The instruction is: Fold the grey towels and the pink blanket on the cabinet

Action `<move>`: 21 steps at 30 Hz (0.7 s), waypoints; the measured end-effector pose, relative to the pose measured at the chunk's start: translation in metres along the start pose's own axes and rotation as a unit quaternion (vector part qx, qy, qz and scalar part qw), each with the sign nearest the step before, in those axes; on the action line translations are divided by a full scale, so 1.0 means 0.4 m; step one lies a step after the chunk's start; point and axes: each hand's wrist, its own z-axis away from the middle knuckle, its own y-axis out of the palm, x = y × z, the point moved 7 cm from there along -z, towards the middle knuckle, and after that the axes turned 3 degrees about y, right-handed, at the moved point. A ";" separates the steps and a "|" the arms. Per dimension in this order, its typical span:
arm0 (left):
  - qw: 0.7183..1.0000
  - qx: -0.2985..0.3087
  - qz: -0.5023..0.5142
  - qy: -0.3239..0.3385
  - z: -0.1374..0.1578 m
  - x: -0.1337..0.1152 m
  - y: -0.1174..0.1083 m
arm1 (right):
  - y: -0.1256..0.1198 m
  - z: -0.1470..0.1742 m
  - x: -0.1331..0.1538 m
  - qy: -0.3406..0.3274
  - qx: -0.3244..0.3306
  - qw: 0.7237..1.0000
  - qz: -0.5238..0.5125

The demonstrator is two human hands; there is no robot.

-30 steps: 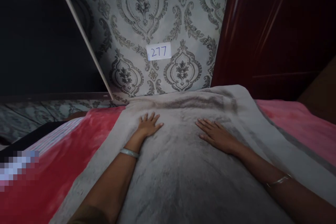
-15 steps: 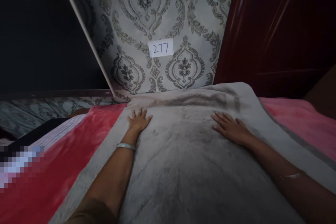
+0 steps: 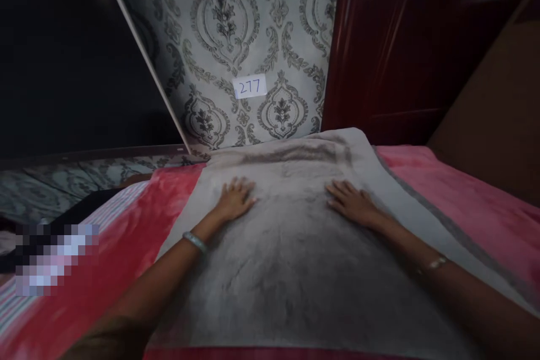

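Observation:
A grey plush blanket [image 3: 287, 259] lies spread over a red and pink blanket [image 3: 130, 242]. My left hand [image 3: 235, 199] rests palm down on the left part of the grey cloth, fingers spread, with a pale bangle [image 3: 194, 242] at the wrist. On the right part of the same cloth, my right hand [image 3: 352, 202] also lies flat with its fingers apart. Neither hand grasps anything. Low folds run across the grey blanket's far end, beyond both hands, and its near edge shows at the bottom.
Patterned wallpaper [image 3: 228, 11] with a paper marked 277 [image 3: 250, 86] faces me. A large dark screen [image 3: 80, 62] stands at the left. To the right is a glossy dark red panel [image 3: 405, 39] beside a brown surface [image 3: 493, 90]. Striped cloth [image 3: 116, 208] lies at the left.
My left hand has slid a little to the right and my right hand a little to the left, so they are closer together. The camera view has shifted, showing the grey blanket's near edge.

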 end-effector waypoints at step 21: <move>0.991 -0.016 0.010 -0.134 0.553 0.193 0.076 | 0.075 0.506 -0.269 0.124 -0.102 0.987 0.002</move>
